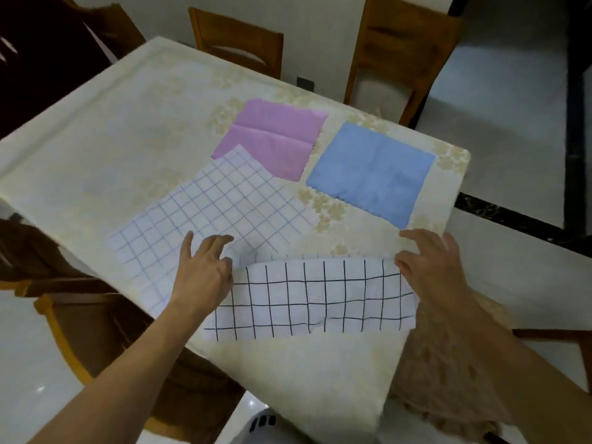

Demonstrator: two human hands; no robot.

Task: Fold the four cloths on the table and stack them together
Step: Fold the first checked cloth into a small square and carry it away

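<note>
A white cloth with a black grid [314, 299] lies folded over near the table's front edge. My left hand [205, 267] pinches its upper left corner with the thumb, fingers spread above. My right hand [426, 261] holds its upper right corner. Behind it a white cloth with a blue grid [208, 213] lies flat, partly under my left hand. A pink cloth [272, 136] with creases lies further back, its near corner under the blue-grid cloth. A blue cloth [371, 174] lies flat at the right.
The table [105, 139] wears a cream floral cover. Wooden chairs stand at the far side [237, 36], [400, 49] and at the left [64, 315]. A tan fabric [448, 363] hangs at the table's right front corner. The floor is pale tile.
</note>
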